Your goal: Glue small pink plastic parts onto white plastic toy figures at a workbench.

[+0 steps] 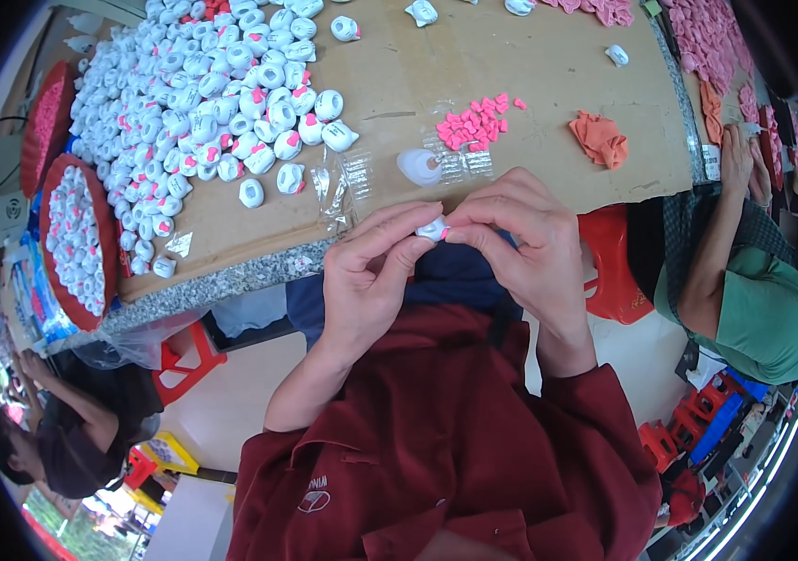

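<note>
My left hand (368,277) pinches a small white toy head (431,227) between thumb and fingers, just off the table's near edge. On its right side my right hand (528,245) has thumb and forefinger closed on a pink bow (444,234), which touches the head; the fingertips partly cover it. Beyond my hands lies a small translucent squeeze bottle (415,167). Loose pink bows (474,124) form a little heap behind the bottle. A large pile of white toy heads (221,103), several with pink bows on them, spreads over the left of the table.
Brown cardboard (530,70) covers the stone-edged table. A crumpled orange cloth (599,139) lies at right. Red trays stand at left, one holding white heads (76,241). Co-workers sit at both sides, one in a green shirt (763,313). A red stool (612,266) stands at right.
</note>
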Motion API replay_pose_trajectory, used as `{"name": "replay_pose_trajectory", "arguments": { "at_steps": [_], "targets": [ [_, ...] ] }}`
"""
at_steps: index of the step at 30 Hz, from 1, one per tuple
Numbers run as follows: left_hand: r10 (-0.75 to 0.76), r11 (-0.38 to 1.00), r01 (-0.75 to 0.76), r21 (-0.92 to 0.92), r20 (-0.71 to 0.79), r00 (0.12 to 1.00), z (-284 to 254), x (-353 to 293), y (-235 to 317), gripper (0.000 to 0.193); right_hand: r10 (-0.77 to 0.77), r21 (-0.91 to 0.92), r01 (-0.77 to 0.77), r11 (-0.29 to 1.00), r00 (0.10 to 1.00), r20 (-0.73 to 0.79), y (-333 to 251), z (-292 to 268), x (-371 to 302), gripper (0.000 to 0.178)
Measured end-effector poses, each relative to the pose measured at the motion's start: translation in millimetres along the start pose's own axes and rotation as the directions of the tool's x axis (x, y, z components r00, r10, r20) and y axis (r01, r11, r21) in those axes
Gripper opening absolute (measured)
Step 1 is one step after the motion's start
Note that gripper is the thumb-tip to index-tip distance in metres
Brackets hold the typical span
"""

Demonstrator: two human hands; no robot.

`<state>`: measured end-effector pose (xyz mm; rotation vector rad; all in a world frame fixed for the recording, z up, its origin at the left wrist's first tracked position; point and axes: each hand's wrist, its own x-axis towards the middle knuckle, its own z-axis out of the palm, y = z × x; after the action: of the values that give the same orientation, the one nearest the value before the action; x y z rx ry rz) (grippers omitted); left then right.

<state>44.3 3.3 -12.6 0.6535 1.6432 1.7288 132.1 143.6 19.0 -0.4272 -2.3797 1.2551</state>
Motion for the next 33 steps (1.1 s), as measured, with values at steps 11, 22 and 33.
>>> {"name": "replay_pose_trajectory", "arguments": {
  "at_steps": [11, 22, 33],
  "targets": [
    [-0.101, 0.951, 0.098, -0.294, 0.003, 0.995, 3.9, 2.3, 0.4, 0.027, 0.053, 0.162, -0.026, 0.986, 0.985, -0.166, 1.3, 17.3, -9.8, 0.011],
    [-0.067, 0.964, 0.062, -0.257, -0.012, 0.998, 10.4, 1.9, 1.2, 0.034, 0.107, 0.004, -0.117, 0.993, 0.895, -0.433, 24.1, -19.8, -19.6, 0.006],
    [-0.037, 0.965, 0.034, -0.260, -0.005, 0.999, 7.4, 8.6, -5.9, 0.033, 0.304, 0.222, -0.243, 0.944, 0.902, -0.305, 27.3, -45.5, -20.4, 0.021]
  ]
}}
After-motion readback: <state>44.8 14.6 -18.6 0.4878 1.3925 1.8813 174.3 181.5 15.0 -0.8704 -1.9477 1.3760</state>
